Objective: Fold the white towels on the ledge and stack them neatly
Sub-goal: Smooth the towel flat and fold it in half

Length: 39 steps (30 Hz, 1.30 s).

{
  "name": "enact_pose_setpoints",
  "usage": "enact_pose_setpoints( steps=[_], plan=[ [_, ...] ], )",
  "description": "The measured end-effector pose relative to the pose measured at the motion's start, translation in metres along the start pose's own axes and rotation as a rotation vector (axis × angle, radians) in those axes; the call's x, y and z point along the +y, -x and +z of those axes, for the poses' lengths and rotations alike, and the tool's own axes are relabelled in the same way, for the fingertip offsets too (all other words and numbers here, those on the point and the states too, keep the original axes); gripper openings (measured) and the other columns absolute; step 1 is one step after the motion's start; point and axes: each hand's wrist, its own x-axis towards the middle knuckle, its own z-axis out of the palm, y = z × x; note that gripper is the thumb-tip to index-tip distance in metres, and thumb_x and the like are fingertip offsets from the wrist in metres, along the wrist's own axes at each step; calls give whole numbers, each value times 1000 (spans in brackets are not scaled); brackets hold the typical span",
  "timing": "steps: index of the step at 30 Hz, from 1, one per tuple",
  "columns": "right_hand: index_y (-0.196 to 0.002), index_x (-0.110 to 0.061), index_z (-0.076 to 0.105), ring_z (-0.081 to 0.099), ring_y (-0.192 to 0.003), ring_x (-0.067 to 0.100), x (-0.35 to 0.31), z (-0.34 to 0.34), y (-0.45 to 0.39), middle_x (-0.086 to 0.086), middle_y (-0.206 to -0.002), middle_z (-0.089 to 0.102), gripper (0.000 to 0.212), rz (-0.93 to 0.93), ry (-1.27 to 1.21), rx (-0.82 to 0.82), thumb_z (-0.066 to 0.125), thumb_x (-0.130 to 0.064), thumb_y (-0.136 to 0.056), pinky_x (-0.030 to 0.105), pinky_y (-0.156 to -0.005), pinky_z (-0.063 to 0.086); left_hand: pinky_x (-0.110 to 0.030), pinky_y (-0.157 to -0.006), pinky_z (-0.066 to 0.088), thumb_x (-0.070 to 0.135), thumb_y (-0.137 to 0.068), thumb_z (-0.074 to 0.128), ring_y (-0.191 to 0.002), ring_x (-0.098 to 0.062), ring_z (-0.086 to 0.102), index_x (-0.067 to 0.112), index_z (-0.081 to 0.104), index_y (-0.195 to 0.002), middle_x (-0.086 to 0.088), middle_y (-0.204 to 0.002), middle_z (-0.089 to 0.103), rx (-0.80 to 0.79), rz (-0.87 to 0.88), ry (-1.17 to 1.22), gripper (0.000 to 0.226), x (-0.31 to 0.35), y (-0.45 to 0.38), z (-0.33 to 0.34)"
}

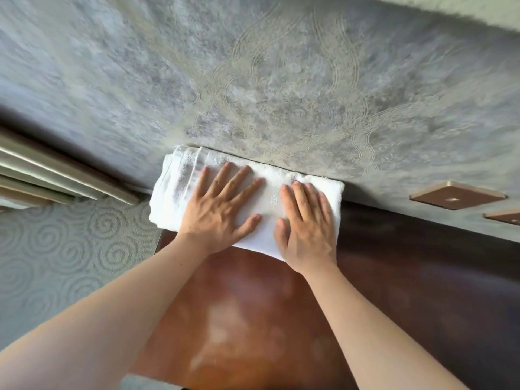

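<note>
Towel [183, 187] lies folded on the ledge [394, 249] against the far wall, my left hand [219, 209] and right hand [306, 229] flat, fingers spread; I'd press evenly outward, squaring edges.

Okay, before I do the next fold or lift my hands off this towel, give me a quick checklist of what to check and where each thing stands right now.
1. Both hands flat on the towel: ok. The left hand and right hand press on the white towel with straight fingers.
2. Towel already folded: ok. Layered edges show at its left end.
3. Towel fully supported by the wooden ledge: not ok. Its left end hangs past the ledge corner, over the carpet.
4. Back edge squared against the wall: ok, it runs along the wall line.
5. More towels waiting or stacked underneath: cannot tell.
</note>
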Motion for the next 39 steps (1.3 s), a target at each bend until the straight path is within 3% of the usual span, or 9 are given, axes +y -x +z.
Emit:
enact_pose_setpoints(
  steps=[6, 14, 18, 23, 28, 31, 39],
  plan=[
    [-151, -9, 44, 33, -148, 34, -1, 11, -6, 13, -157, 41, 66, -1, 35, 34, 45, -37, -91, 53, -120, 26, -63, -120, 14, 74, -91, 24, -153, -35, 18, 38, 26, -158, 1, -166, 22, 43, -43, -9, 75, -13, -5, 19],
    [-150, -13, 43, 27, -150, 30, -8, -21, -5, 10, -159, 38, 62, 39, -55, -219, 31, -45, -98, 49, -124, 17, -51, -124, -2, 78, -86, 3, -156, -18, -6, 51, 2, -156, 12, -169, -2, -162, -149, 53, 75, -3, 4, -13],
    [-155, -23, 30, 10, -155, 22, -3, -74, 35, -4, -167, 18, 63, 72, -117, -358, 15, -51, -101, 52, -125, 3, -41, -126, -1, 76, -82, -1, -156, -14, -5, 40, 17, -159, 5, -169, 8, -221, -116, 139, 86, 15, 25, -43],
    [-158, -33, 19, -1, -156, 16, 37, -138, 96, -15, -168, 2, 55, 291, -185, -370, 26, -50, -106, 60, -123, 7, -35, -127, -1, 85, -69, -23, -155, -13, -6, 35, 25, -158, 2, -169, 11, -218, -36, 120, 113, 59, 28, -93],
    [-158, -25, 24, 9, -155, 23, 88, -210, 137, -5, -168, 12, 58, 352, -232, -145, 32, -50, -106, 44, -126, 7, -33, -125, 6, 76, -77, -6, -156, -13, 4, 32, 35, -155, 3, -168, 18, -88, 74, 154, 98, 144, 22, -159],
    [-158, -22, 25, 12, -154, 28, 125, -251, 175, -2, -168, 16, 61, 387, -183, -49, 35, -51, -104, 42, -126, 5, -34, -124, 12, 76, -78, 1, -155, -13, 11, 28, 40, -152, 4, -166, 25, 17, 138, 218, 96, 206, 12, -189],
    [-158, -25, 22, 9, -155, 26, 250, -351, 373, -2, -168, 18, 64, 568, -80, 132, 32, -57, -103, 43, -126, 6, -39, -119, 23, 75, -84, 11, -149, -18, 30, 27, 44, -148, 5, -163, 30, 110, 425, 183, 86, 463, 31, -241]
  ],
)
